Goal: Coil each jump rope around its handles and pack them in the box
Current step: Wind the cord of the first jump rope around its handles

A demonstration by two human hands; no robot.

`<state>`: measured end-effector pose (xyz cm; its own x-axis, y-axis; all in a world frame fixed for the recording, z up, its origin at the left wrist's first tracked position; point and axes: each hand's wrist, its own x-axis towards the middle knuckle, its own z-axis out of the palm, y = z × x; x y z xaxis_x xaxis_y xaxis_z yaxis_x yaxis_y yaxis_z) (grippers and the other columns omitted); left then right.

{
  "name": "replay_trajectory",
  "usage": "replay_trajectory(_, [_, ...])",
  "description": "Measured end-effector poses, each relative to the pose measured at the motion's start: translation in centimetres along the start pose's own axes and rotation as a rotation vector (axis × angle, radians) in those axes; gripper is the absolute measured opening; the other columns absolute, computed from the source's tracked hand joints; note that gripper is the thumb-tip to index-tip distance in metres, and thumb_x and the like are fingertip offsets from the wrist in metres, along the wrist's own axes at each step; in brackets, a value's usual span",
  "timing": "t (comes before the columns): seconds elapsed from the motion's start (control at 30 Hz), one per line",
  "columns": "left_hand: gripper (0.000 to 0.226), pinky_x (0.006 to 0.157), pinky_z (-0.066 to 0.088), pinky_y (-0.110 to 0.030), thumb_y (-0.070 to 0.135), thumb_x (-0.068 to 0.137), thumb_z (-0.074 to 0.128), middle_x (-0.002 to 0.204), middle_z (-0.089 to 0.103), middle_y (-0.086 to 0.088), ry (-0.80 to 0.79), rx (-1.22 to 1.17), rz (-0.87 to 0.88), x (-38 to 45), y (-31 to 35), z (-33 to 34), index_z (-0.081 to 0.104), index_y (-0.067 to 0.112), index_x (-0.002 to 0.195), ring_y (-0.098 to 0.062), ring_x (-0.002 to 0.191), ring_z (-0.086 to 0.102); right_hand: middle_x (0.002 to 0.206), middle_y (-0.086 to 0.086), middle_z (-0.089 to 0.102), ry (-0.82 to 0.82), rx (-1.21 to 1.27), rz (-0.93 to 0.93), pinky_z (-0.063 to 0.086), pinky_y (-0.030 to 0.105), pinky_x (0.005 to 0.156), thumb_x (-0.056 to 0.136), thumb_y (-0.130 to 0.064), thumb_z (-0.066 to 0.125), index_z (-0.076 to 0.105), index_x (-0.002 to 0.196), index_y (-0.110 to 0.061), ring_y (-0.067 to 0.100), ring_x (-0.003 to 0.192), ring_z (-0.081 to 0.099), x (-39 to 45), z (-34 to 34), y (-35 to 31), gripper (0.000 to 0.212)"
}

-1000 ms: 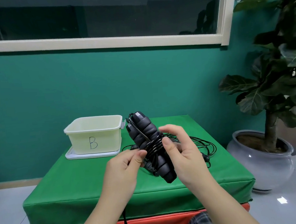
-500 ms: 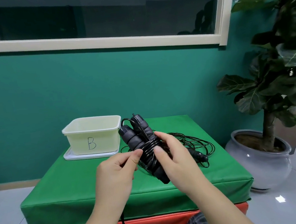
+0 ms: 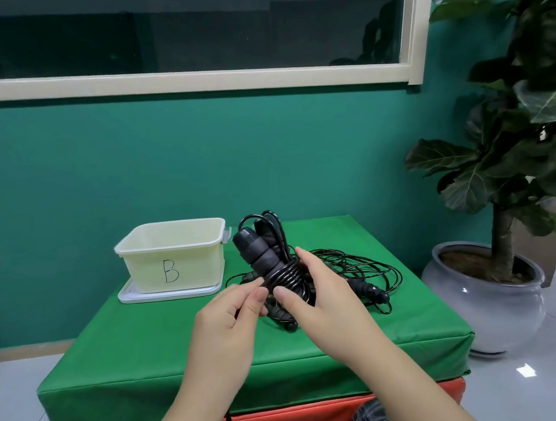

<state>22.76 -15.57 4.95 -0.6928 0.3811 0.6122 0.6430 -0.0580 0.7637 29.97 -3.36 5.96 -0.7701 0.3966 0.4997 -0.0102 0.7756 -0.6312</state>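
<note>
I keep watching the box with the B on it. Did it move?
No. The box still sits on its white lid at the back left of the green mat, left of the jump rope.

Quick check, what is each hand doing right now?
Left hand: pinches the black cord at the coil on the jump rope handles.
Right hand: grips the coiled jump rope handles.
</note>
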Motion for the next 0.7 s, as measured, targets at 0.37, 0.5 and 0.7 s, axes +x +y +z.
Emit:
replay_trajectory(0.37, [0.020,0.068,0.038,-0.002,0.023,0.082,0.054,0.076,0.062,0.027,-0.179,-0.176,0.049,-0.1,0.3,0.2,0.062,0.034,0.097,0.009,0.072,0.055,0.143,-0.007,0.030,-0.025,-0.047,-0.002,0.017,0.006,0.094,0.087,-0.043,0.059,0.013,0.149,-0.015,0.006,0.134,0.026,0.3,0.1,0.3,0.082])
replay_trajectory(0.5, [0.026,0.071,0.035,-0.001,0.023,0.082,0.047,0.075,0.058,0.033,-0.234,-0.090,0.122,0.2,0.5,-0.2,0.062,0.029,0.103,0.012,0.076,0.053,0.120,-0.009,0.041,0.079,-0.018,-0.017,0.025,0.003,0.083,0.082,-0.041,0.066,0.036,0.140,-0.019,-0.001,0.110,0.040,0.5,-0.5,0.5,0.069])
replay_trajectory(0.7, [0.007,0.063,0.040,-0.012,0.033,0.084,0.056,0.069,0.061,0.026,-0.190,0.067,-0.032,1.1,-1.6,-1.1,0.058,0.039,0.087,0.002,0.067,0.053,0.096,-0.012,0.065,0.125,0.252,0.049,0.049,0.025,0.080,0.078,-0.039,0.068,0.052,0.120,-0.031,0.004,0.087,0.060,-0.1,-0.9,0.5,0.045])
